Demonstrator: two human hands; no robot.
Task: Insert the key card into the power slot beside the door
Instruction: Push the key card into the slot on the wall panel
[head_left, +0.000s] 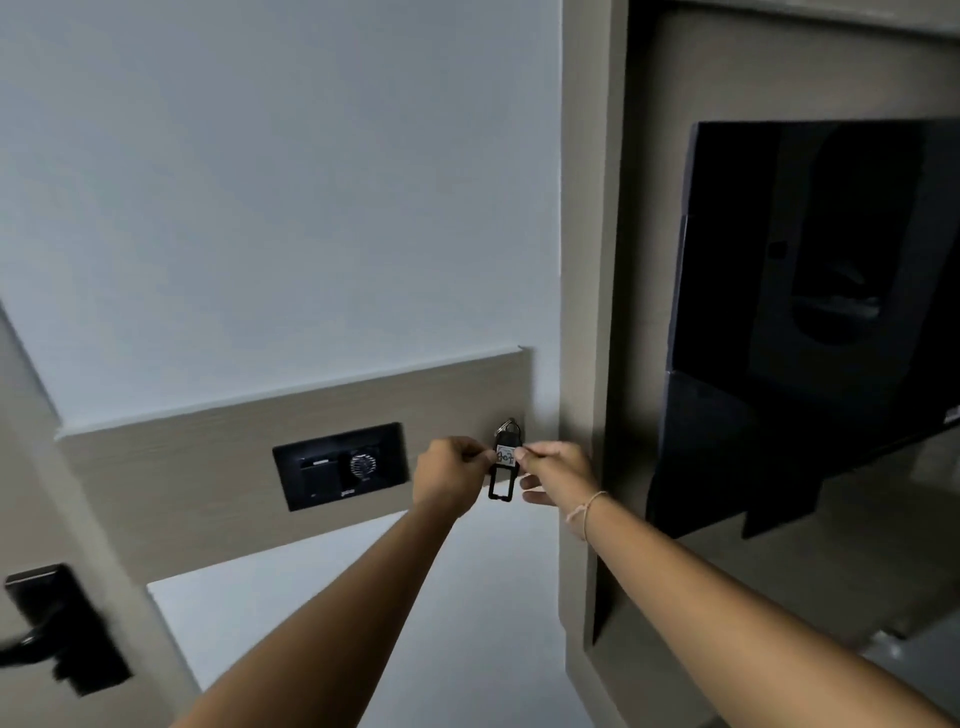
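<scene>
The key card (503, 475) is a narrow black tag with a white numbered label and a metal ring on top. It hangs upright in front of the beige wall panel. My left hand (451, 475) pinches its left edge and my right hand (556, 472) pinches its right edge, both at label height. The black power slot plate (340, 466), with a card slot on its left half and a round dial beside it, sits in the panel to the left of my left hand, apart from the card.
The door's black lock plate and lever handle (57, 631) are at the lower left. A dark wall-mounted screen (810, 322) fills a recessed beige frame at the right. White wall lies above and below the panel (171, 467).
</scene>
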